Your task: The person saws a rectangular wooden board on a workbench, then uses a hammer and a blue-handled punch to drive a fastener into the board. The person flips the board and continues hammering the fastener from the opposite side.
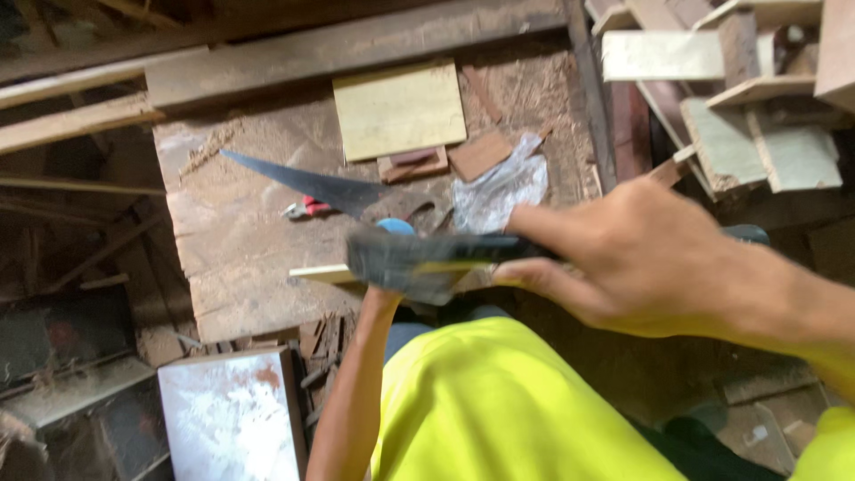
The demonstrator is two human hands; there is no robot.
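1. My right hand [641, 258] is closed around the dark handle of a hammer [427, 260] with a blurred grey metal head, holding it level above the near edge of the table [240, 258].
2. Just under the hammer head lies a thin pale wooden strip [322, 273], jutting left off the table edge. My left hand is hidden behind the hammer head; only the forearm [352, 392] shows rising to that spot, so I cannot tell whether it is open or gripping, though it probably steadies the strip.
3. How far the work on the strip has got is hard to judge: I see no nail or mark, and the blur hides the contact point.
4. Beyond it, a long grey saw blade [303, 183] lies flat on the dusty table, beside a small red-handled tool [307, 209] and a round blue thing [394, 225].
5. Farther back sit a pale yellow square board [399, 109], a small brown wooden block [414, 165] and a crumpled clear plastic bag [499, 191]; what the bag holds I cannot make out.
6. Offcuts of wood [757, 89] are stacked to the right.
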